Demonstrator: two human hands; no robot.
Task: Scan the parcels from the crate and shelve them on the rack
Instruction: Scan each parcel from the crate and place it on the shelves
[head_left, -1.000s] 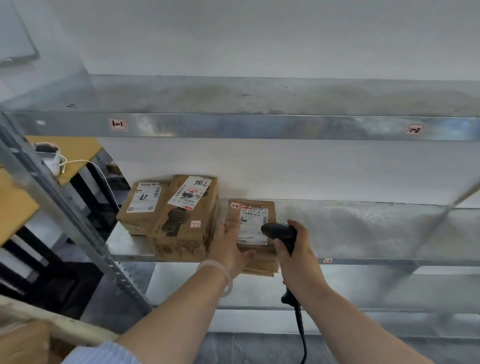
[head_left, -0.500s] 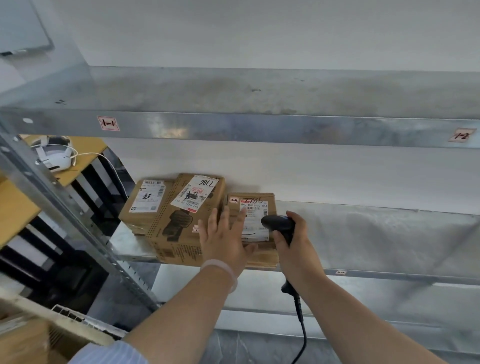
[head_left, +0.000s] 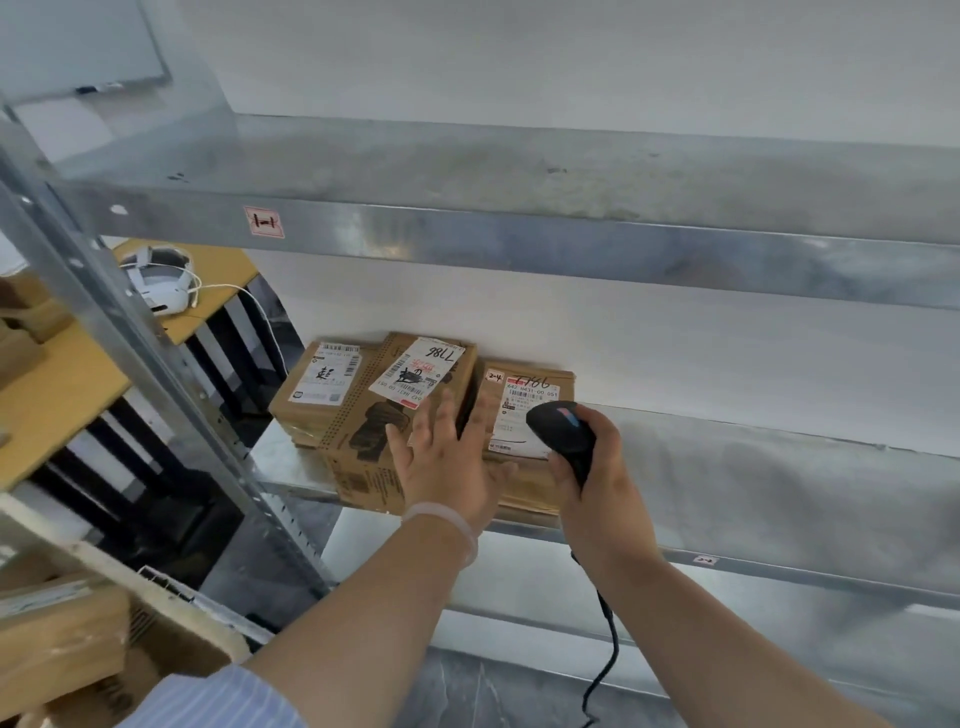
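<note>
Three brown cardboard parcels with white labels sit side by side at the left end of the rack's middle shelf (head_left: 753, 483): a flat left parcel (head_left: 317, 395), a taller middle parcel (head_left: 384, 415) and a right parcel (head_left: 530, 410) marked 7786. My left hand (head_left: 447, 462) is spread flat, fingers apart, in front of the gap between the middle and right parcels, holding nothing. My right hand (head_left: 597, 467) grips a black corded barcode scanner (head_left: 563, 434) just in front of the right parcel's label.
The upper shelf (head_left: 519, 208) overhangs closely above. A slanted metal upright (head_left: 156, 374) stands at the left. Behind it a yellow table (head_left: 62, 384) carries a white headset. The crate (head_left: 171, 613) with cardboard boxes sits at lower left. The scanner cable hangs down.
My left hand let go of the right parcel, which now sits further back on the shelf, and opened flat. The right hand kept the scanner by the label. The view shifted right.
</note>
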